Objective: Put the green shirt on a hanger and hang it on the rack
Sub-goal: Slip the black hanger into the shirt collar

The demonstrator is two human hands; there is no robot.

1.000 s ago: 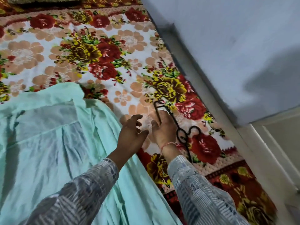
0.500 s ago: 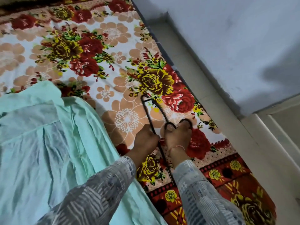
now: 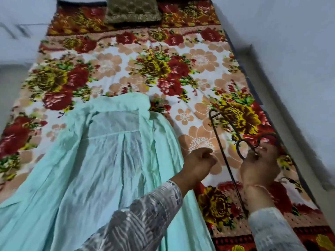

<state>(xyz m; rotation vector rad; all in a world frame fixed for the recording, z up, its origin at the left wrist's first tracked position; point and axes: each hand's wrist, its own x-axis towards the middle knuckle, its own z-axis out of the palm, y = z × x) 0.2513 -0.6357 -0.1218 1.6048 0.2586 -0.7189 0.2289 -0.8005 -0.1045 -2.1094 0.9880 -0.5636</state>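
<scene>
floral bedspread point(image 3: 112, 66) under green shirt point(image 3: 101, 160); right hand point(image 3: 259, 169) with fingers point(image 3: 265, 150) round the hanger point(image 3: 220, 147) hook, left hand point(image 3: 198, 163) curled, empty

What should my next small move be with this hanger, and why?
Probably lift the hanger and swing it left toward the collar of the green shirt. Your right hand grips it near the hook, your left hand holds nothing, and the shirt lies spread flat beside it.

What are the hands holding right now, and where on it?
Right hand pinches the hanger at the neck below its hook. Left hand is curled, holding nothing.
</scene>
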